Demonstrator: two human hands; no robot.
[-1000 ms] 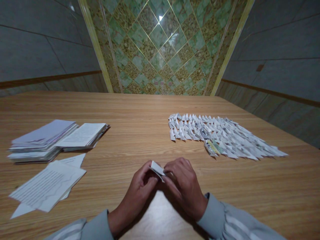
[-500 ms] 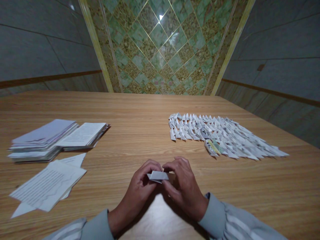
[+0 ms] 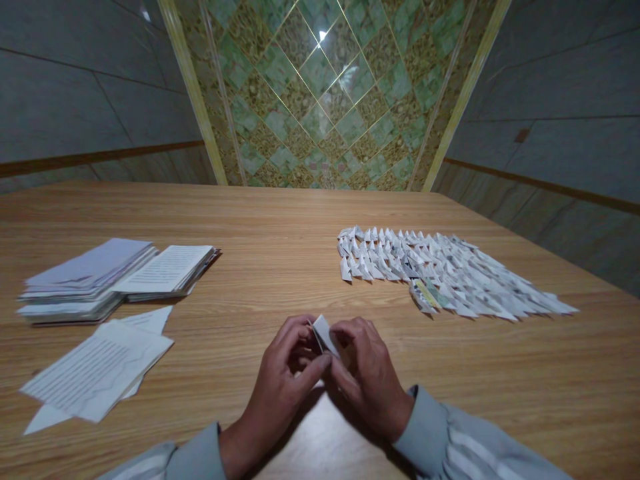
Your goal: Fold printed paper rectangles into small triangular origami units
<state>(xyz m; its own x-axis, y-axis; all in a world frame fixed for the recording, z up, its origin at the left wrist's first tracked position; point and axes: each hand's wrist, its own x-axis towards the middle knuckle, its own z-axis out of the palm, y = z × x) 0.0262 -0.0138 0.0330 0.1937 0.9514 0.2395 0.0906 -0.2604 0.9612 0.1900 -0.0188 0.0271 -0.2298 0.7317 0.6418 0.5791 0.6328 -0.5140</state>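
Note:
A small folded piece of white paper (image 3: 326, 335) is held up between my two hands, just above the table near its front. My left hand (image 3: 287, 370) is closed on its left side, the thumb reaching in under it. On the other side, my right hand (image 3: 369, 373) grips the paper with thumb and fingers. My fingers hide its lower part and much of its shape. Nearest on the right lie rows of folded paper boats (image 3: 445, 273), packed close together; one (image 3: 424, 296) at the front has yellow and green print.
On the left stand stacks of paper sheets (image 3: 90, 270), with a printed pile (image 3: 167, 270) beside them. Nearer to me, several loose sheets (image 3: 100, 367) overlap on the wooden table (image 3: 270, 267). A tiled wall (image 3: 325, 100) rises behind the table's far edge.
The folded paper has turned from lying level to standing tilted, with a corner pointing up. My left thumb has shifted inward to the right. The boats and sheets stay put.

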